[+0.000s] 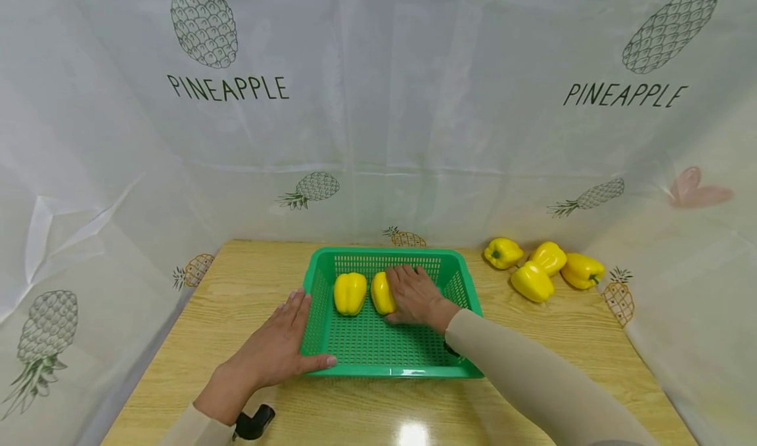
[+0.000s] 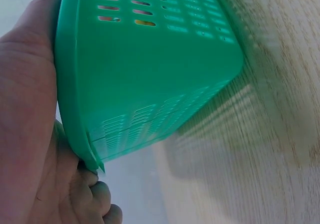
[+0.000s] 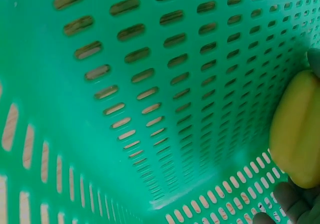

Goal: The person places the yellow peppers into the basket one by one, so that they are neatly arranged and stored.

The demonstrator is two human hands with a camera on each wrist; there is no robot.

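Note:
A green slotted plastic basket stands on the wooden table with two yellow bell peppers inside. My left hand rests on its left front corner, fingers stretched along the left rim and thumb over the front rim. Inside the basket, my right hand grips a yellow bell pepper from its right side. In the right wrist view, fingertips lie along one end of this pepper. The second bell pepper stands to its left on the basket floor, close to the left wall.
Several more yellow bell peppers lie in a group at the table's back right, beyond the basket. A whitish sheet printed with pineapples hangs behind the wooden table and along its sides.

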